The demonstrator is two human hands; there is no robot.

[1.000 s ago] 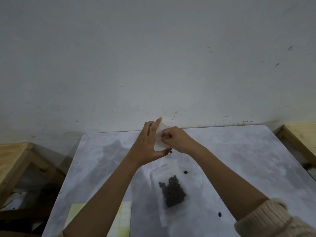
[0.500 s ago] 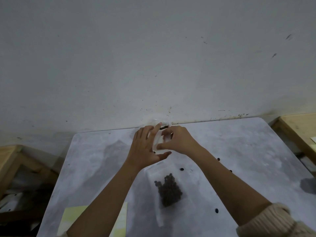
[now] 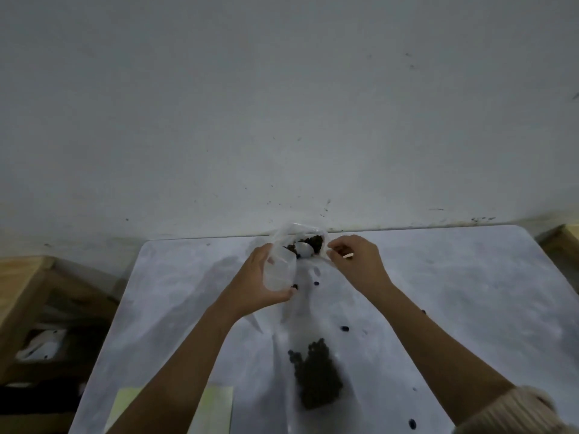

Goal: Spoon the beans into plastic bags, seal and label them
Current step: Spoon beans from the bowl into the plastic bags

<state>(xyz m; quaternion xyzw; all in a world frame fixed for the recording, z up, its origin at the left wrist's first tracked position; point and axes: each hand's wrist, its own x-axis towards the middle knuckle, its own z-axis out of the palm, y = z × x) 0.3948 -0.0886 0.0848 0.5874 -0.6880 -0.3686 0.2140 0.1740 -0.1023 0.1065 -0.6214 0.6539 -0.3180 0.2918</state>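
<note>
My left hand (image 3: 260, 286) grips a small empty clear plastic bag (image 3: 279, 272), held upright with its mouth toward the wall. Just beyond it, an open clear bag of dark beans (image 3: 313, 240) stands at the table's far edge. A white spoon (image 3: 303, 249) lies in those beans. My right hand (image 3: 357, 263) pinches the spoon's handle to the right of the bean supply. Nearer to me, a filled bag of beans (image 3: 316, 379) lies flat on the table. A yellow label sheet (image 3: 216, 408) lies at the near left, partly hidden by my left forearm.
The pale grey table (image 3: 454, 292) butts against a white wall. Several loose beans (image 3: 344, 328) are scattered on it. A wooden bench (image 3: 25, 286) stands to the left and another wooden edge (image 3: 564, 242) to the right.
My hands have parted. The left hand keeps the empty bag and has lowered a little; the right hand has moved right to the spoon in the bean supply, which has come into view.
</note>
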